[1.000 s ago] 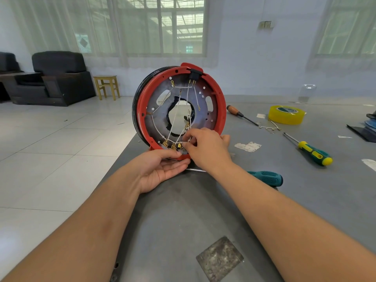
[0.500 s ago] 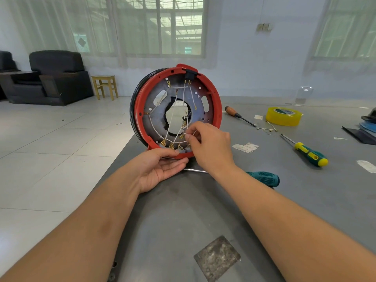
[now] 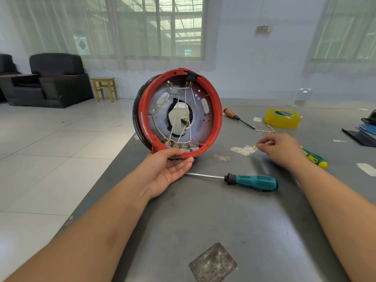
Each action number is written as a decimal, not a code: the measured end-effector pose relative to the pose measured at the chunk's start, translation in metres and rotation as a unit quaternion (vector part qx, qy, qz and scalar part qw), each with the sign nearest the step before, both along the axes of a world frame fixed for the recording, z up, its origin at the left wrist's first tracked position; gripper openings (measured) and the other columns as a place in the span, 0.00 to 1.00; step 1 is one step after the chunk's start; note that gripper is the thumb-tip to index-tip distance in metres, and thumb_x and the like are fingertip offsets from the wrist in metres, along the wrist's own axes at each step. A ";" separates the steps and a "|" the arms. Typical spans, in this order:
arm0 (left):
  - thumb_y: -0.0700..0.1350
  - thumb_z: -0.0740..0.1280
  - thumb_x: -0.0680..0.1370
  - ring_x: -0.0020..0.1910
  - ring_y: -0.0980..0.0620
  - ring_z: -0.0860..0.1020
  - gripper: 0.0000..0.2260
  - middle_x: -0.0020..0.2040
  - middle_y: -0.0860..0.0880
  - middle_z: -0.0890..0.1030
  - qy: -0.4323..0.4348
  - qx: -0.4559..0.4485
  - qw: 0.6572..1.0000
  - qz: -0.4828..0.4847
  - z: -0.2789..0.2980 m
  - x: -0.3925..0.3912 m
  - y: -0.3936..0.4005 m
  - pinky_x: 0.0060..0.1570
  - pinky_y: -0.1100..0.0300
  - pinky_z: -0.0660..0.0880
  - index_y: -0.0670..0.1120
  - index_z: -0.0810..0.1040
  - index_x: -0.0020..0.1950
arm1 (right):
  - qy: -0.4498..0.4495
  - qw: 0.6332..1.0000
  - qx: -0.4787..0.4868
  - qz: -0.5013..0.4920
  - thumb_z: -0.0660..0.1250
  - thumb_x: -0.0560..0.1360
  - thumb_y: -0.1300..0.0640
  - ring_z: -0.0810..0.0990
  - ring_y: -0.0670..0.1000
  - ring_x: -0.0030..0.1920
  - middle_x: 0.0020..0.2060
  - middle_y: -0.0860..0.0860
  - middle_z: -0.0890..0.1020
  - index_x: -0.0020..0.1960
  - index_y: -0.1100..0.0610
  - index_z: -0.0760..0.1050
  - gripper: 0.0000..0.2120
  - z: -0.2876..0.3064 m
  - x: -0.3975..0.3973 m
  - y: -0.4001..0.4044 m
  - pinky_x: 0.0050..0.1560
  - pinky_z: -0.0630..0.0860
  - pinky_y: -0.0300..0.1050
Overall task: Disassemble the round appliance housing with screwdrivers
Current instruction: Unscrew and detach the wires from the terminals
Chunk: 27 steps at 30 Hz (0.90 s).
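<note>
Housing [image 3: 179, 112], round, red-rimmed, stands on edge near the left end of the grey table [image 3: 213, 220], open face toward the camera. Left hand [image 3: 168, 169] props it from below: palm up, thumb over the lower rim, fingers lying nearly straight under it. Right hand [image 3: 282, 149] is well off to the right, above the tabletop, thumb and forefinger pinching a small brass terminal [image 3: 254, 147] with a short lead; the other fingers are loosely curled. Step in hand reads as clearing loose wiring out of the shell. To do it well: set the terminal down beside the wire piece [image 3: 264, 130] lying near the tape roll [image 3: 282, 118], so small parts stay together, and keep the left thumb firm on the rim, since the housing looks ready to roll. Inside the shell: a grey metal plate with a central hole, white wires crossing it, a row of brass connectors along the bottom edge, a black block at the top. Nearest tool is the teal screwdriver [image 3: 252, 181], just beside the left hand; the wooden-handled screwdriver [image 3: 237, 117] lies further back, and the green-yellow screwdriver [image 3: 314, 158] is partly hidden behind the right wrist.
</note>
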<state>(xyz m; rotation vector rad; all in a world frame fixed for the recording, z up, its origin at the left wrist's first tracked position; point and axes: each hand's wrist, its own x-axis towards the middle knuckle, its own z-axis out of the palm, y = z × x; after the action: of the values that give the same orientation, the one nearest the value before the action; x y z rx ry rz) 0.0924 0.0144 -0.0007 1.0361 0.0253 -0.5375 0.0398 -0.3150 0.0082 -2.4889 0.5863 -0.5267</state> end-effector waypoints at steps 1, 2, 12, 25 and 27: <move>0.34 0.72 0.78 0.46 0.43 0.89 0.18 0.57 0.32 0.85 -0.002 -0.005 1.000 0.004 -0.001 -0.001 -0.003 0.40 0.55 0.86 0.31 0.79 0.67 | 0.014 1.000 -0.016 0.000 0.71 0.80 0.52 0.78 0.50 0.48 0.48 0.50 0.85 0.46 0.43 0.81 0.05 -0.003 0.004 -0.005 0.49 0.71 0.44; 0.34 0.72 0.78 0.47 0.42 0.89 0.19 0.58 0.32 0.85 -0.004 -0.010 1.000 0.007 -0.001 -0.001 -0.006 0.40 0.55 0.86 0.31 0.79 0.68 | 0.022 0.999 -0.031 0.001 0.70 0.80 0.52 0.77 0.50 0.48 0.48 0.50 0.84 0.46 0.43 0.81 0.05 -0.005 0.010 -0.009 0.49 0.72 0.44; 0.33 0.72 0.77 0.52 0.40 0.88 0.23 0.57 0.32 0.85 -0.019 -0.022 0.999 0.013 -0.010 0.006 -0.010 0.40 0.55 0.85 0.33 0.75 0.72 | 0.008 0.995 -0.098 -0.011 0.65 0.83 0.51 0.78 0.59 0.60 0.63 0.57 0.79 0.66 0.51 0.81 0.14 -0.019 0.048 -0.034 0.61 0.75 0.51; 0.32 0.71 0.78 0.50 0.40 0.88 0.24 0.58 0.31 0.85 -0.028 -0.018 0.999 0.020 -0.004 -0.002 -0.011 0.39 0.55 0.85 0.34 0.73 0.74 | 0.120 0.972 -0.186 0.083 0.54 0.85 0.40 0.69 0.55 0.76 0.77 0.51 0.71 0.81 0.48 0.64 0.27 -0.024 0.020 -0.014 0.73 0.68 0.52; 0.32 0.71 0.78 0.50 0.40 0.88 0.24 0.58 0.31 0.85 -0.026 -0.016 0.999 0.020 -0.004 -0.001 -0.011 0.39 0.55 0.85 0.34 0.73 0.74 | 0.139 0.971 -0.182 0.069 0.53 0.84 0.37 0.69 0.57 0.75 0.76 0.52 0.71 0.81 0.48 0.62 0.29 -0.023 0.027 -0.015 0.71 0.69 0.53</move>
<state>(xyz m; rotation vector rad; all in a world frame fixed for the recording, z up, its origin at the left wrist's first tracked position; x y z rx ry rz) 0.0914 0.0032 -0.0042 1.0152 -0.0092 -0.4725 0.0665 -0.3303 -0.0152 -2.9572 0.4448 -0.2479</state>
